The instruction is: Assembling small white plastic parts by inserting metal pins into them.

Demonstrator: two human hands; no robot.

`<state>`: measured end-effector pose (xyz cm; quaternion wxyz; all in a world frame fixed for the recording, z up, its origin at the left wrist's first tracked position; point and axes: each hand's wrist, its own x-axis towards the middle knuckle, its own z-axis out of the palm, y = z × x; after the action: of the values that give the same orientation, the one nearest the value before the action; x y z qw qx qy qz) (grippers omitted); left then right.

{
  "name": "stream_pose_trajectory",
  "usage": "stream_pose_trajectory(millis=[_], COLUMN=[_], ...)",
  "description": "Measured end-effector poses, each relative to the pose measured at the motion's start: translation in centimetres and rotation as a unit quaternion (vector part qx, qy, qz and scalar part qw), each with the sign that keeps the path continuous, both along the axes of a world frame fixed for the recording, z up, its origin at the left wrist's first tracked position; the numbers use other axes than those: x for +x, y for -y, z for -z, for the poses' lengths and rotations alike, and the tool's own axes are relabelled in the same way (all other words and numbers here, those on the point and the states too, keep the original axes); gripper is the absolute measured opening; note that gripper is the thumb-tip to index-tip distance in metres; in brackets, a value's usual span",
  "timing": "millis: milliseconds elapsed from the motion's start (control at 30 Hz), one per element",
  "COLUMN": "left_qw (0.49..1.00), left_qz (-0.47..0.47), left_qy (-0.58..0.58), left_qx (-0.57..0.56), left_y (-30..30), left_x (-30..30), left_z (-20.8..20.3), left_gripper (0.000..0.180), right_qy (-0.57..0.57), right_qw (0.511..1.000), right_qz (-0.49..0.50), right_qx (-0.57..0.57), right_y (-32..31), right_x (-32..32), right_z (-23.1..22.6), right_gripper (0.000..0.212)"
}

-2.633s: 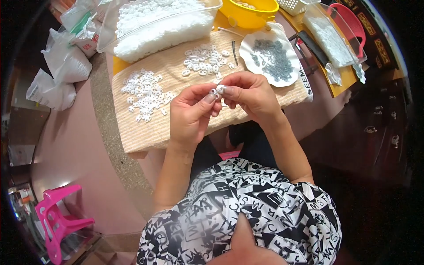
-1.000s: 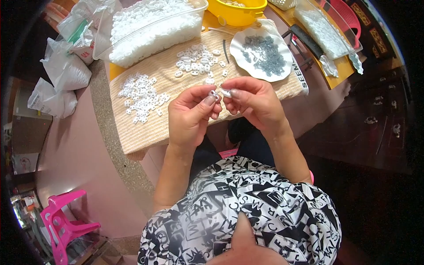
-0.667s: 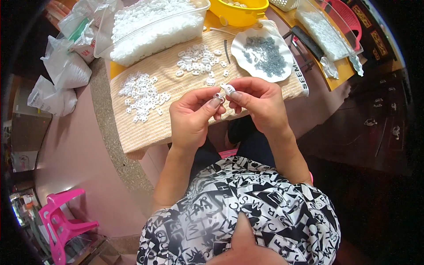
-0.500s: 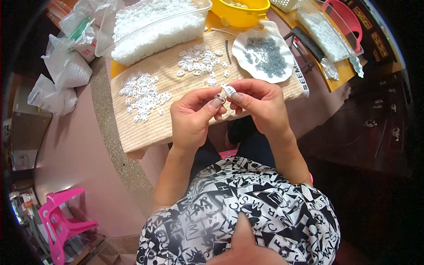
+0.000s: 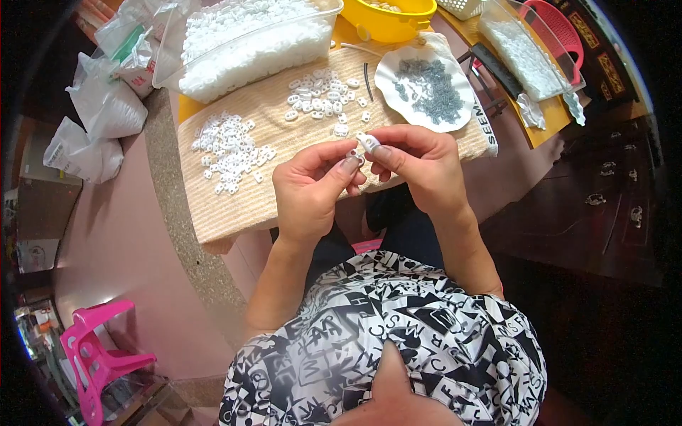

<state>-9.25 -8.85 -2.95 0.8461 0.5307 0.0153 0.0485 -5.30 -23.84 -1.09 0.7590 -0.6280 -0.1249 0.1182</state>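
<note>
Above the near edge of a striped beige towel (image 5: 213, 221), my two hands meet fingertip to fingertip. Pinched in my right hand (image 5: 430, 169) is a small white oval plastic piece (image 5: 367, 142). My left hand (image 5: 304, 188) is closed thumb to forefinger on a smaller white plastic piece with a hole (image 5: 355, 154), mostly covered by the fingers. The two pieces are very close; whether they touch I cannot tell. Beyond lie a pile of small square white pieces with holes (image 5: 231, 153) and a pile of oval white pieces (image 5: 323, 92).
A wavy-rimmed white plate (image 5: 460, 119) holds many tiny dark-grey pieces. Behind the piles stand a clear bin (image 5: 170, 67) of white pieces and a yellow basin (image 5: 391, 28). A thin black strip (image 5: 368, 82) lies by the plate. A pink stool (image 5: 106, 355) stands lower left.
My hands stay almost in place, with the same two white pieces pinched in them. The white piece in my right fingers has turned slightly.
</note>
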Motion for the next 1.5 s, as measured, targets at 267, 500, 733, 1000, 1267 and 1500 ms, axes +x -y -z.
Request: stream_pose_trajectory(millis=[267,500,733,1000,1267,1500], left_qw=[1.000,0.999,1.000,0.997,0.998,0.997], left_qz=[-0.009,-0.019,-0.014,0.002,-0.009,-0.027], left_qy=[-0.024,-0.029,-0.007,0.048,0.031,0.030], left_qx=[-0.011,0.008,0.025,0.054,0.051,0.066], left_y=[0.2,0.0,0.1,0.0,0.4,0.5], left_x=[-0.2,-0.2,-0.3,-0.2,-0.8,-0.8], left_z=[-0.8,-0.6,-0.8,-0.1,-0.4,-0.6], left_gripper=[0.017,0.016,0.017,0.017,0.011,0.010], right_qy=[-0.112,-0.033,-0.005,-0.019,0.060,0.037], right_qw=[0.986,0.998,1.000,1.000,0.998,0.999], right_qz=[-0.044,-0.020,0.001,-0.007,0.017,0.006], right_qx=[0.117,0.050,-0.014,-0.016,-0.027,-0.032], right_y=[0.0,-0.2,-0.2,0.3,-0.3,-0.3], right_x=[0.4,0.2,-0.2,-0.2,-0.8,-0.7], right_z=[0.4,0.4,-0.2,-0.3,-0.3,-0.6], right_gripper=[0.019,0.020,0.018,0.019,0.015,0.014])
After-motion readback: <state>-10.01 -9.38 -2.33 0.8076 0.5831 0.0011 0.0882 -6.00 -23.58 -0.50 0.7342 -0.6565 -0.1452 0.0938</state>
